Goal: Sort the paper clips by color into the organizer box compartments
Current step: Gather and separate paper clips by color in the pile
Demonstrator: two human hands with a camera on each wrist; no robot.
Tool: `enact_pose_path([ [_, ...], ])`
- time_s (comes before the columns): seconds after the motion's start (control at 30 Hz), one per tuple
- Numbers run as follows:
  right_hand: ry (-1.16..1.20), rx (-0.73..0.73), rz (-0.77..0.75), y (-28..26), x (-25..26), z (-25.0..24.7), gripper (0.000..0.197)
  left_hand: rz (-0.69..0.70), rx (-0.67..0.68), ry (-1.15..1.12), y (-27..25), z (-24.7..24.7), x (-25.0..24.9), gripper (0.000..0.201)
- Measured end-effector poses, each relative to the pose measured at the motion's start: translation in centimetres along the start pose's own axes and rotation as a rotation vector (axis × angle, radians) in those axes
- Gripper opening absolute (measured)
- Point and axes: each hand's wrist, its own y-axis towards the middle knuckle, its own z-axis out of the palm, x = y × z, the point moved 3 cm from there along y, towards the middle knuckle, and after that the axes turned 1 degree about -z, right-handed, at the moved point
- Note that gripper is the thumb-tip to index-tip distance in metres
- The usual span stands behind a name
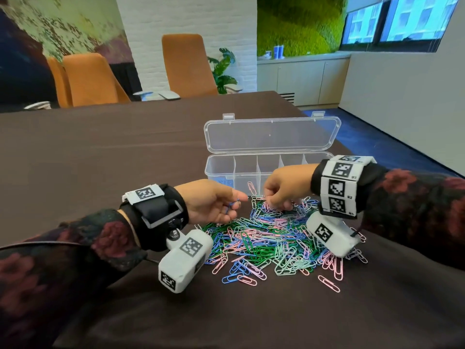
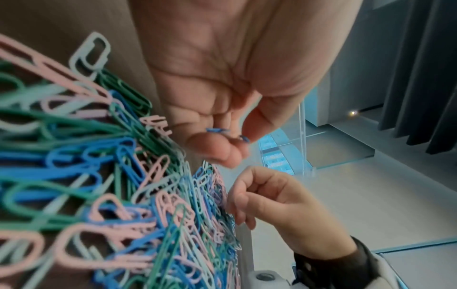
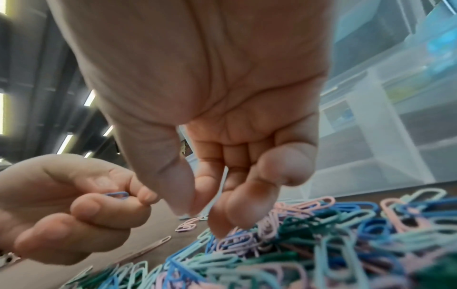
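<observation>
**Blue clip pinched in the left hand, right hand over the pile**

The organizer box [image 1: 254, 170] is the landmark: clear plastic, its long axis running left to right across the brown table [image 1: 100, 152], its lid [image 1: 271, 133] thrown back on the far side. Dividers split it into a row of compartments; the leftmost shows some blue at its bottom.

Just in front of the box lies the pile of paper clips [image 1: 271, 240], pink, blue, dark green and pale mint, pointing every way. A single pink clip [image 1: 251, 188] lies against the box's front wall, its long axis running roughly toward the box.

In front of the box's left end, the left hand [image 1: 214, 202] pinches a blue paper clip [image 1: 232, 205] between thumb and fingertips, the other fingers curled beneath. In the head view the clip is a thin sliver slanting downward. The left wrist view shows it [image 2: 227, 134] edge-on between thumb and forefinger; the right wrist view shows its rounded end [image 3: 117, 194] sticking out of the pinch.

The right hand [image 1: 284, 188] hangs before the box's middle, over the far edge of the pile. The head view gives only its knuckles. The right wrist view shows loosely bent fingers [image 3: 247, 201] above the clips with nothing between them and the thumb.
</observation>
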Motion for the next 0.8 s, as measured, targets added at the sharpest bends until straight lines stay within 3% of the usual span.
enact_pose_path([
  [0.1,-0.036,0.016,-0.034,0.0,0.4,0.4,0.016,0.013,-0.007,0.060,0.2,1.2,-0.7,0.017],
  [0.17,-0.129,0.059,-0.033,0.1,0.8,1.1,0.017,0.044,-0.048,0.230,0.6,1.6,-1.5,0.014],
  [0.3,-0.292,0.055,-0.030,0.5,1.1,2.1,0.022,0.126,-0.136,1.042,2.0,1.8,-2.9,0.014],
  [0.4,-0.262,0.041,-0.018,0.3,0.5,1.8,0.021,0.085,-0.150,1.390,3.0,2.5,-2.8,0.015],
  [0.6,0.143,-0.046,-0.054,-1.4,-1.3,-0.4,0.019,0.006,-0.216,1.581,4.9,4.0,-2.6,0.033],
  [0.8,0.717,-0.103,-0.093,-2.7,-3.5,-0.5,0.022,-0.061,-0.156,1.466,4.9,4.0,-2.7,0.025],
])
